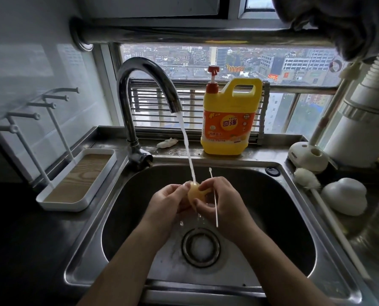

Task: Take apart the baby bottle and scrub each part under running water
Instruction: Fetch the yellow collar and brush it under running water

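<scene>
Teat: the pale yellow teat (196,193) is held between both hands above the sink (272,195), right under the water stream (186,142).
Left hand: the left hand (168,199) grips the teat's left side, fingers curled round it.
Right hand: the right hand (223,202) pinches the teat's right side with fingers and thumb. A thin brush (216,215) is caught in the same hand, its stick near upright.
Water: it runs from the curved tap (144,69) onto the top of the teat.
Drain: the drain (200,247) lies just below the hands.
Counter: a yellow detergent jug (228,120) stands behind the sink, a white bottle brush (305,178) lies at the right, and a white tray (78,184) sits at the left.
</scene>
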